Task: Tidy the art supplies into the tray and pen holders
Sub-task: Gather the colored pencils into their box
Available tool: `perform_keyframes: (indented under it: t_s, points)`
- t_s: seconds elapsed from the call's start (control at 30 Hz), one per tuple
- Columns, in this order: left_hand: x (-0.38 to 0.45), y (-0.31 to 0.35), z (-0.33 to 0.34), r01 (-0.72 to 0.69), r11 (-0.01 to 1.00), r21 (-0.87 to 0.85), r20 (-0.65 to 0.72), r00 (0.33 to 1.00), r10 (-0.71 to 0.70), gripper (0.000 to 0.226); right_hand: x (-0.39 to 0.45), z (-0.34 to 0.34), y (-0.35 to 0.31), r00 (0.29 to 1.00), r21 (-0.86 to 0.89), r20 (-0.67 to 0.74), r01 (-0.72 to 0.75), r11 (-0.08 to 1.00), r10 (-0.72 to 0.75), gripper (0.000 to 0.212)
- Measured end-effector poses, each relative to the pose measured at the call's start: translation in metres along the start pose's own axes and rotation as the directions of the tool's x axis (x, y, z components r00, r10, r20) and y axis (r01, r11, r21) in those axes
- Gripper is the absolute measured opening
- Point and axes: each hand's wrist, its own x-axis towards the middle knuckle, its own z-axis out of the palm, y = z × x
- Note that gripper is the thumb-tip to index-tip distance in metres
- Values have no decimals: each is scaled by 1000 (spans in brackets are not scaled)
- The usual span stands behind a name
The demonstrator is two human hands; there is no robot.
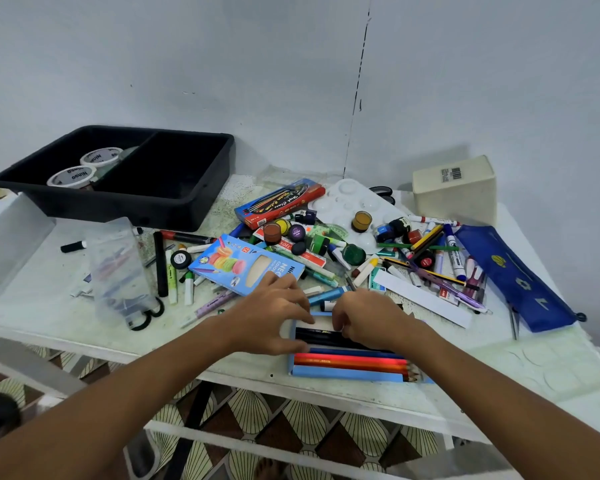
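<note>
An open light-blue pencil tray (pixel 347 373) lies at the table's front edge with black, blue, red and orange coloured pencils (pixel 352 361) in a row. My left hand (pixel 271 315) grips the tray's left end, fingers on top and thumb at its near side. My right hand (pixel 371 322) is over the tray's far part, its fingertips curled down onto the black pencils. The black two-part tray (pixel 174 206) stands at the back left and holds two white tape rolls (pixel 84 168). A clear pen holder (pixel 122 268) lies tipped on its side at the left.
A blue pencil box (pixel 246 263), red brush box (pixel 278 202), white palette (pixel 347 199), paint pots (pixel 293 233), markers and pens crowd the table's middle. A cream box (pixel 458 192) stands at the back right, a blue pencil case (pixel 515 277) lies at the right.
</note>
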Motion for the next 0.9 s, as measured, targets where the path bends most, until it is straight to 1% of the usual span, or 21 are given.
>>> perform_keyframes:
  t_s: [0.1,0.17,0.3,0.37,0.47,0.57,0.67,0.77,0.83,0.9]
  points:
    - [7,6,6,-9,997,73,146,989,-1,62,0,-3,3,999,62,35,30,998,-32,24]
    - [9,9,8,-19,997,81,173,985,4,64,1,-4,6,996,123,71,39,992,-48,24]
    - [9,9,11,-39,999,31,118,992,35,58,3,-3,13,990,232,129,17,973,-48,21]
    - [10,8,12,-37,999,6,101,994,36,57,3,-4,15,990,273,134,14,962,-52,19]
    - [15,6,9,-22,999,-26,85,996,24,56,5,-13,19,993,346,105,15,938,-54,17]
    - [27,3,3,-32,999,11,31,999,32,54,4,-30,29,999,437,39,-2,899,-17,17]
    - [46,-3,-6,-24,999,38,-22,999,25,48,-2,-48,44,997,575,-47,-19,818,56,16]
    - [70,-7,-12,-1,999,48,-74,997,4,42,-9,-62,64,977,729,-122,-33,683,178,14]
    - [88,-9,-14,13,999,30,-105,994,-9,37,-13,-67,79,940,826,-162,-37,562,301,13]
    - [108,-11,-12,13,1000,-19,-133,991,-15,32,-15,-67,95,880,887,-187,-39,460,437,12]
